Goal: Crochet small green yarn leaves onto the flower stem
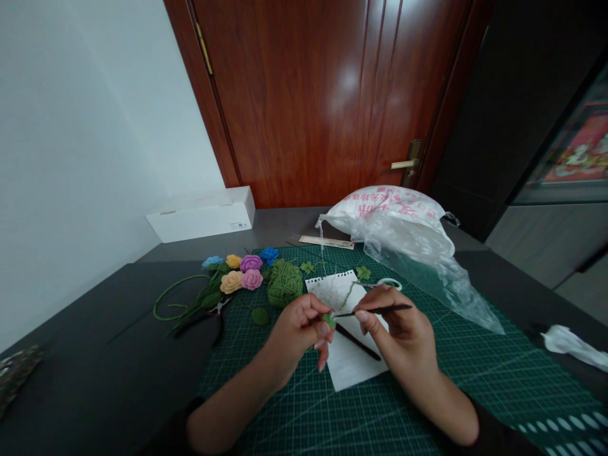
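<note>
My left hand pinches a small green crochet piece between thumb and fingers. A dark-handled crochet hook is gripped in my right hand, its tip pointing left and meeting the green piece. Whether the tip is through a stitch is too small to tell. From the work a strand of green yarn runs up across the white notebook sheet. On that sheet, below my hands, lies a dark pen-like stick. The green yarn ball sits just beyond my left hand.
Crocheted flowers with green stems and black-handled pliers lie to the left. White-handled scissors, a ruler and a large plastic bag are behind on the green cutting mat and table. A white box stands back left.
</note>
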The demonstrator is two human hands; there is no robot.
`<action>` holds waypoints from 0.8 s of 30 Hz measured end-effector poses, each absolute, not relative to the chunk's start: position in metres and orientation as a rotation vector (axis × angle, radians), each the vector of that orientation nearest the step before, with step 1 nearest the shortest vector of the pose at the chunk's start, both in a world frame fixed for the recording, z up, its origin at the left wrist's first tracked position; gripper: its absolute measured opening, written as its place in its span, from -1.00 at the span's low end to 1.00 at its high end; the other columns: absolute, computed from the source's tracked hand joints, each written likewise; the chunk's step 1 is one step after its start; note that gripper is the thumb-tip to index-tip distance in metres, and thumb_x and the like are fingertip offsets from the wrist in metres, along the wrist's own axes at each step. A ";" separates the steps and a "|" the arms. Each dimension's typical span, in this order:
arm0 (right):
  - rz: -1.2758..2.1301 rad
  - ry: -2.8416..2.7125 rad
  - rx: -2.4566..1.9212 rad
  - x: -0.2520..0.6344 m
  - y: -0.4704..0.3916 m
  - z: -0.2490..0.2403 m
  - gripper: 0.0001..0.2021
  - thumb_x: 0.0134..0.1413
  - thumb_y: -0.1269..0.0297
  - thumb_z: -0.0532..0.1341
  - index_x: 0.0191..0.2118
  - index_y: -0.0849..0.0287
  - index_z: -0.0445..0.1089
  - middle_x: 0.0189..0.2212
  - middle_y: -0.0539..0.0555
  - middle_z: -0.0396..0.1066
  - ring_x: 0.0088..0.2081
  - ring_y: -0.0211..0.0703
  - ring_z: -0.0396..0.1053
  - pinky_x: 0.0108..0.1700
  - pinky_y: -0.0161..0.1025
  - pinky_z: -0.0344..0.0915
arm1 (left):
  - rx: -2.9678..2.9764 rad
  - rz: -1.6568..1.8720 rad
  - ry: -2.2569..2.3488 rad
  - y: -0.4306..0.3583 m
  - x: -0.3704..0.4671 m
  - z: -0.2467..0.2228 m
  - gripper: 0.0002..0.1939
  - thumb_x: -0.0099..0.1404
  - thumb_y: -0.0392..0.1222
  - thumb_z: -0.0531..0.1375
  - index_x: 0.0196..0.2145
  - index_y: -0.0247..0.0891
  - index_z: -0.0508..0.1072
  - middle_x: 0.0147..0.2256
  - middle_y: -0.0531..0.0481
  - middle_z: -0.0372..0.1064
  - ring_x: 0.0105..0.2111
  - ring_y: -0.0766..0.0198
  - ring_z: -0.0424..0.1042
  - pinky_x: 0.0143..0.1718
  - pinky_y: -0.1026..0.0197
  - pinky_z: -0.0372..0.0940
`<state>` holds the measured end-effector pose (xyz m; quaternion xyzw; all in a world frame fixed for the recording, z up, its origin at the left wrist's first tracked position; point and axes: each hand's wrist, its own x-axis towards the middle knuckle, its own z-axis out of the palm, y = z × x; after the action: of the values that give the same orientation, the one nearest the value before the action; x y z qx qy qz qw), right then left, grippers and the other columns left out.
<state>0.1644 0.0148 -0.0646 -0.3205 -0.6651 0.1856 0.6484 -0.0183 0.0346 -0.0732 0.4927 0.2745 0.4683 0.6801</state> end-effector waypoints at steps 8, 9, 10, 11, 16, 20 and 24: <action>0.267 -1.655 -0.592 0.161 0.008 -0.057 -0.84 0.16 0.58 0.30 -0.25 0.16 0.46 -0.42 0.04 0.53 -0.36 -0.19 0.49 -0.29 -0.25 0.40 | 1.120 1.060 0.620 0.034 -0.019 -0.075 -0.77 0.09 -0.29 0.37 -0.33 -0.26 0.39 -0.63 0.20 0.35 -0.77 0.47 0.19 -0.80 0.41 0.23; 0.285 -1.675 -0.572 0.161 0.008 -0.057 -0.84 0.16 0.58 0.29 -0.25 0.16 0.46 -0.41 0.05 0.54 -0.35 -0.18 0.50 -0.29 -0.25 0.41 | 1.122 1.064 0.627 0.033 -0.020 -0.075 -0.78 0.09 -0.31 0.36 -0.33 -0.27 0.39 -0.63 0.19 0.36 -0.77 0.47 0.20 -0.80 0.42 0.23; 0.313 -1.690 -0.557 0.161 0.008 -0.058 -0.84 0.17 0.57 0.29 -0.25 0.15 0.46 -0.41 0.05 0.54 -0.35 -0.19 0.50 -0.29 -0.26 0.41 | 1.124 1.068 0.635 0.032 -0.021 -0.075 -0.80 0.09 -0.33 0.35 -0.34 -0.27 0.40 -0.62 0.19 0.37 -0.76 0.47 0.21 -0.80 0.43 0.23; 0.349 -1.699 -0.547 0.161 0.009 -0.059 -0.85 0.18 0.56 0.29 -0.27 0.14 0.45 -0.41 0.04 0.54 -0.35 -0.19 0.51 -0.29 -0.26 0.40 | 1.128 1.071 0.644 0.030 -0.022 -0.076 -0.81 0.09 -0.37 0.33 -0.34 -0.28 0.41 -0.61 0.18 0.38 -0.76 0.47 0.23 -0.79 0.43 0.23; 0.487 -1.692 -0.547 0.162 0.017 -0.068 -0.87 0.20 0.45 0.31 -0.34 0.12 0.40 -0.44 0.00 0.49 -0.36 -0.20 0.48 -0.31 -0.27 0.38 | 1.162 1.045 0.674 0.028 -0.027 -0.076 -0.80 0.07 -0.50 0.31 -0.38 -0.31 0.43 -0.55 0.13 0.46 -0.77 0.47 0.32 -0.78 0.46 0.22; 0.422 -1.755 -0.536 0.163 0.013 -0.071 -0.86 0.23 0.51 0.26 -0.30 0.12 0.39 -0.38 0.04 0.47 -0.30 -0.20 0.47 -0.28 -0.27 0.39 | 1.156 1.022 0.619 0.033 -0.027 -0.072 -0.82 0.14 -0.36 0.38 -0.32 -0.30 0.45 -0.53 0.12 0.44 -0.71 0.46 0.32 -0.73 0.43 0.31; 0.332 -1.785 -0.545 0.165 0.007 -0.064 -0.83 0.22 0.59 0.23 -0.23 0.14 0.40 -0.31 0.08 0.49 -0.23 -0.20 0.49 -0.20 -0.27 0.42 | 1.124 0.920 0.523 0.038 -0.029 -0.066 -0.67 0.20 -0.05 0.40 -0.21 -0.32 0.48 -0.52 0.00 0.47 -0.65 0.37 0.32 -0.71 0.29 0.40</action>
<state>0.1645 0.0069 -0.0645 -0.2336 -0.7647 0.1421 0.5835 -0.0295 0.0376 -0.0656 0.5080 0.2363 0.4155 0.7166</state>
